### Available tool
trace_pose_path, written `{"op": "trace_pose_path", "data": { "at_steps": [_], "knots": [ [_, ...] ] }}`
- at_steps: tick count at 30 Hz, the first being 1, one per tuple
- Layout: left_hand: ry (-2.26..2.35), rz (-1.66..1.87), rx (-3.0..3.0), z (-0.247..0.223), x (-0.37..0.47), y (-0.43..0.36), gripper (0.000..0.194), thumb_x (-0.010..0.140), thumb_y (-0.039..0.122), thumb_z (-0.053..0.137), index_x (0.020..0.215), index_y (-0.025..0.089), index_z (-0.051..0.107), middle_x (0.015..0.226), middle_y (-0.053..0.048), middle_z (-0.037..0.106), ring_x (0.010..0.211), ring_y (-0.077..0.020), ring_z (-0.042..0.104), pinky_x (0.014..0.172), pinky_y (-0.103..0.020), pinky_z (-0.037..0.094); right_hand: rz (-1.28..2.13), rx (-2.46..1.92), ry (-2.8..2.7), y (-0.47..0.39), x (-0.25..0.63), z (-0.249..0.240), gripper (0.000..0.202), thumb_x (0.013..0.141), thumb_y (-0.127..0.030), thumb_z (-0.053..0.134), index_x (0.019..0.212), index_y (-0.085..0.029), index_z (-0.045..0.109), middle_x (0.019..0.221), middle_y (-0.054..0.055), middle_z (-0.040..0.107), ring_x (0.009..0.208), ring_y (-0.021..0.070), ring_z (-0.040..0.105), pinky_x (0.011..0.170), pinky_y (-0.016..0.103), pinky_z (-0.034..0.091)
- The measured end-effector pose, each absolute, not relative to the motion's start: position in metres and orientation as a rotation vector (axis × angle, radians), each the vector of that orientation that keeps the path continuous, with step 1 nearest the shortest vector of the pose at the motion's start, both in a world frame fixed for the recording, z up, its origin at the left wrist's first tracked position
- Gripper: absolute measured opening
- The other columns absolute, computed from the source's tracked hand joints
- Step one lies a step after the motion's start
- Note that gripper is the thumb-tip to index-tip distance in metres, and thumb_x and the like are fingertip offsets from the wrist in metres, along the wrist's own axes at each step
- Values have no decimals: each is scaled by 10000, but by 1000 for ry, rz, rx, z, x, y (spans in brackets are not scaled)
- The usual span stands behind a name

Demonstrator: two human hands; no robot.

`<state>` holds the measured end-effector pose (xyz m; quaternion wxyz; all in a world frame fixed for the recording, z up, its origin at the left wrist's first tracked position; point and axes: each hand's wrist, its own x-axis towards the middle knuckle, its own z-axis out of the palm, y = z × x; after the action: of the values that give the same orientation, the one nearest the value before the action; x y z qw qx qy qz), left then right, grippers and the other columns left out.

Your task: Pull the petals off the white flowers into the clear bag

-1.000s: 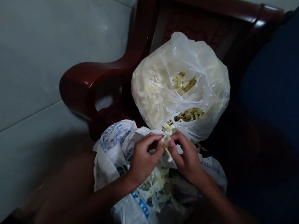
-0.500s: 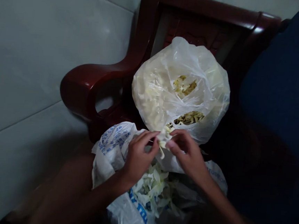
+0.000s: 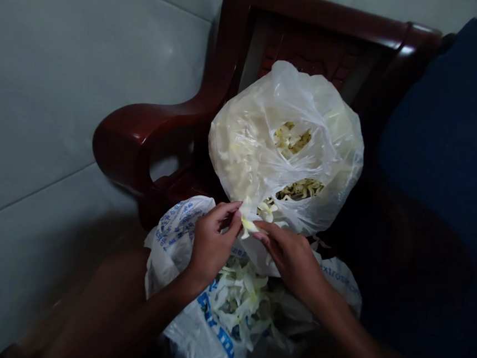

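Observation:
My left hand pinches a pale yellow-white flower between thumb and fingertips. From the other side, my right hand has its thumb and fingers closed at the flower's edge. Below both hands, a white printed sack with its top folded open holds many white flowers. Just beyond my fingertips sits a full translucent plastic bag. Yellowish petals show through two gaps in it. A few loose blossoms lie at the bag's near edge.
The plastic bag rests on a dark red wooden chair with a curved armrest. Grey tiles are on the left. Dark blue fabric fills the right side, and deep shadow lies below it.
Both hands have shifted slightly left with the flower. It now shows more plainly between the fingertips, and my right fingers have stretched out flatter. The bags look unchanged.

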<state>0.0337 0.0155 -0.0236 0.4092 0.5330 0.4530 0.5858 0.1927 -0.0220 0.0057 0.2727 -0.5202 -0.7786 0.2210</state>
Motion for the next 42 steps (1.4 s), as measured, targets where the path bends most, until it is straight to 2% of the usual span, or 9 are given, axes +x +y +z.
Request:
{"op": "trace_pose_path", "data": {
  "at_steps": [5, 9, 12, 14, 18, 24, 27, 36, 42],
  "knots": [
    [1059, 1455, 1042, -23, 31, 23, 300, 704, 210, 642, 998, 160, 677, 932, -66, 702, 785, -154, 648, 684, -247, 513, 570, -1406, -2159, -22, 189, 8, 348, 936, -329, 377, 1265, -339, 491, 1038, 18, 687, 891, 190, 663, 730, 295, 484],
    [1098, 1559, 1002, -25, 18, 38, 314, 694, 207, 637, 1002, 161, 675, 863, -42, 696, 703, -119, 624, 645, -218, 493, 379, -1480, -2116, -19, 207, 16, 297, 923, -322, 401, 1154, -276, 583, 1012, 36, 695, 837, 203, 668, 708, 297, 481],
    [1153, 1710, 931, -29, 2, 56, 295, 687, 226, 646, 967, 135, 670, 763, -17, 667, 620, -90, 586, 594, -193, 466, 291, -1516, -1980, -19, 227, 27, 254, 903, -330, 446, 1042, -238, 638, 897, 32, 702, 724, 180, 651, 658, 276, 472],
    [1167, 1719, 942, -31, -2, 61, 292, 699, 245, 639, 968, 133, 660, 779, -19, 666, 625, -92, 587, 590, -192, 465, 405, -1471, -2064, -19, 235, 32, 218, 878, -351, 493, 934, -238, 671, 834, 24, 689, 717, 175, 634, 657, 272, 471],
    [1163, 1461, 1211, -32, 17, 42, 273, 763, 279, 594, 995, 149, 657, 874, -56, 687, 746, -139, 634, 670, -226, 492, 492, -1351, -2152, -16, 224, 28, 195, 843, -362, 551, 951, -246, 665, 1024, 51, 632, 974, 207, 577, 861, 322, 436],
    [939, 1398, 1741, -28, 52, -5, 254, 828, 171, 521, 1059, 192, 625, 1003, -68, 654, 941, -160, 604, 851, -277, 482, 597, -1335, -1792, -13, 195, 8, 160, 837, -359, 560, 848, -207, 610, 810, 32, 626, 727, 153, 564, 656, 260, 443],
    [888, 1390, 1697, -30, 54, -10, 243, 843, 173, 511, 1065, 186, 610, 1006, -68, 642, 926, -150, 604, 832, -264, 492, 636, -1345, -1724, -13, 195, 3, 166, 809, -360, 597, 796, -194, 599, 754, 18, 614, 677, 137, 541, 621, 244, 426],
    [886, 1353, 1472, -34, 54, -7, 264, 841, 269, 544, 1085, 182, 600, 1039, -75, 630, 930, -156, 608, 825, -261, 496, 896, -1289, -1624, -11, 196, 4, 218, 851, -388, 522, 888, -181, 581, 835, 32, 608, 739, 142, 558, 672, 242, 446],
    [842, 1232, 1259, -34, 55, -3, 255, 812, 331, 581, 982, 148, 632, 899, -55, 660, 830, -149, 607, 744, -235, 476, 923, -1231, -1711, -14, 195, 4, 153, 890, -330, 473, 899, -194, 544, 831, 11, 552, 770, 125, 510, 708, 241, 414]
  ]
}}
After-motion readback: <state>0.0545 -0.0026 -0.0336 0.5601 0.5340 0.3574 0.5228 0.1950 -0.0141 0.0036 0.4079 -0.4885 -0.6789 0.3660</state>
